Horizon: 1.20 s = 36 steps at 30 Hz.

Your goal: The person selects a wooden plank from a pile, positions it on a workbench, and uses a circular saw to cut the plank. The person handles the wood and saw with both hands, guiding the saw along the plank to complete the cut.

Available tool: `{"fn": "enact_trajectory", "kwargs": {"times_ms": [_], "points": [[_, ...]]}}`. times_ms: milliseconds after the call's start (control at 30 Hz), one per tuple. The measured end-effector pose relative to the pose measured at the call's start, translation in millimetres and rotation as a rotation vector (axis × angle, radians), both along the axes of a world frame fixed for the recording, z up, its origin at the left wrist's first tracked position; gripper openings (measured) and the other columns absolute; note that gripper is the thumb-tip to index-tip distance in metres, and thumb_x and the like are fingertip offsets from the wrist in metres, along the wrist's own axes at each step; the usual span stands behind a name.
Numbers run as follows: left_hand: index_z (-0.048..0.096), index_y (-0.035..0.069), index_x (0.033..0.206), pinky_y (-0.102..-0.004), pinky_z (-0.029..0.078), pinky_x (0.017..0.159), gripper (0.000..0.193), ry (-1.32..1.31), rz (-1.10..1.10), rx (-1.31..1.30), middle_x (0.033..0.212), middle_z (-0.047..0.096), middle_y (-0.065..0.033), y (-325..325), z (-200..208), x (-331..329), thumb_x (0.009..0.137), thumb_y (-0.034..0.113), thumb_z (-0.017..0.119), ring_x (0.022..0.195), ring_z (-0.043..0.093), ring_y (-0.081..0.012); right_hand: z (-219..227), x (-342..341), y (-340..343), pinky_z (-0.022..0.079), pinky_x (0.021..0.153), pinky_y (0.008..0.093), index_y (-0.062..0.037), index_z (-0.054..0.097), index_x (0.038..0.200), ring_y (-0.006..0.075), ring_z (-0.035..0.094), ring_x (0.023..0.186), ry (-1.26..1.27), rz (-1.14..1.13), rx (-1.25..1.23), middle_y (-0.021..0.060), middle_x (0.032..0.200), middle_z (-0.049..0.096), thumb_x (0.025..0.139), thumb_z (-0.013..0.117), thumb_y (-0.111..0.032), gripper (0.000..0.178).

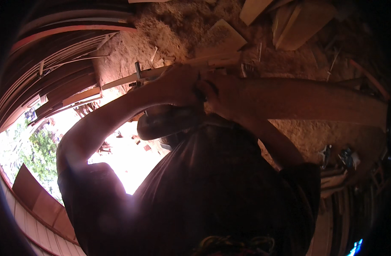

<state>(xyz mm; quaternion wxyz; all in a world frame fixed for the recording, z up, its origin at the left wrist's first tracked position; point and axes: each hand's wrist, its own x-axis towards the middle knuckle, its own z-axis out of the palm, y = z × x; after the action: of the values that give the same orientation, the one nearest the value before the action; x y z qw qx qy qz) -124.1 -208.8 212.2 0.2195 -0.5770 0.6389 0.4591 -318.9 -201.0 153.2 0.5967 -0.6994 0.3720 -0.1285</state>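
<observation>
My left hand (178,83) and my right hand (223,94) are close together in front of my chest, at the left part of a long wooden plank (314,100) that stretches to the right. Both hands look closed, with bent fingers. A small dark thing lies between them, too shadowed to name. Just left of my left hand, an upright dark metal bar (138,72), like part of a clamp, stands beside a narrow wooden strip (118,82). Below my left forearm is a dark rounded form (165,123) whose kind I cannot tell.
Reddish sawdust-like ground (161,34) holds scraps and a flat board (223,36). Thick timber pieces (304,23) lie at the far right. Long boards (54,64) are stacked on the left. Two small metal tools (349,158) lie right of my right arm. Bright daylight enters at the left.
</observation>
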Motion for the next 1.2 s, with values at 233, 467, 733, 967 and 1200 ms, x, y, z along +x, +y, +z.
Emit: {"fn": "enact_trajectory", "kwargs": {"times_ms": [233, 467, 733, 967, 1200], "points": [[0.075, -0.003, 0.094, -0.0537, 0.057, 0.092, 0.035, 0.096, 0.05, -0.086, 0.092, 0.074, -0.0288, 4.3, -11.0, 4.9, 0.076, 0.027, 0.078, 0.098, 0.074, -0.0445, -11.6, 0.8, 6.4, 0.055, 0.09, 0.053, -0.0036, 0.07, 0.104, 0.0429, 0.07, 0.099, -0.033, -0.046, 0.012, 0.0231, 0.102, 0.072, 0.106, 0.056, -0.025, 0.026], [0.066, -0.006, 0.114, -0.0535, 0.056, 0.094, 0.045, -0.003, -0.05, 0.058, 0.107, 0.071, -0.0302, -5.2, -4.7, 1.1, 0.075, 0.015, 0.074, 0.11, 0.069, -0.0462, -29.2, 3.4, 11.8, 0.053, 0.089, 0.0535, -0.0026, 0.069, 0.106, 0.0448, 0.068, 0.102, -0.172, -0.07, 0.185, 0.0248, 0.104, 0.07, 0.107, 0.056, -0.028, 0.028], [0.069, -0.002, 0.114, -0.0528, 0.057, 0.092, 0.045, 0.074, 0.027, 0.131, 0.103, 0.074, -0.027, -12.8, 7.7, -3.2, 0.076, 0.02, 0.078, 0.104, 0.072, -0.0441, -13.7, -22.4, 3.8, 0.057, 0.098, 0.0405, -0.009, 0.064, 0.142, 0.0284, 0.072, 0.111, -0.107, 0.06, -0.519, 0.0112, 0.123, 0.072, 0.096, 0.071, -0.011, 0.047], [0.073, -0.001, 0.111, -0.0508, 0.059, 0.09, 0.039, 0.084, 0.017, 0.037, 0.098, 0.075, -0.027, -5.6, -7.3, 3.0, 0.076, 0.017, 0.075, 0.1, 0.075, -0.0418, -54.8, -19.6, 2.3, 0.058, 0.101, 0.0428, -0.0069, 0.065, 0.139, 0.0276, 0.072, 0.112, -0.228, 0.086, -0.739, 0.0094, 0.128, 0.07, 0.09, 0.076, -0.008, 0.05], [0.075, -0.004, 0.103, -0.0501, 0.059, 0.087, 0.033, 0.037, 0.077, 0.056, 0.094, 0.075, -0.0287, -2.7, -9.4, 0.0, 0.076, 0.015, 0.072, 0.098, 0.076, -0.0424, -35.1, -18.9, 3.2, 0.058, 0.099, 0.0449, -0.0035, 0.067, 0.131, 0.0318, 0.07, 0.113, -0.2, 0.074, -0.613, 0.0124, 0.123, 0.071, 0.09, 0.076, -0.007, 0.042]]}}
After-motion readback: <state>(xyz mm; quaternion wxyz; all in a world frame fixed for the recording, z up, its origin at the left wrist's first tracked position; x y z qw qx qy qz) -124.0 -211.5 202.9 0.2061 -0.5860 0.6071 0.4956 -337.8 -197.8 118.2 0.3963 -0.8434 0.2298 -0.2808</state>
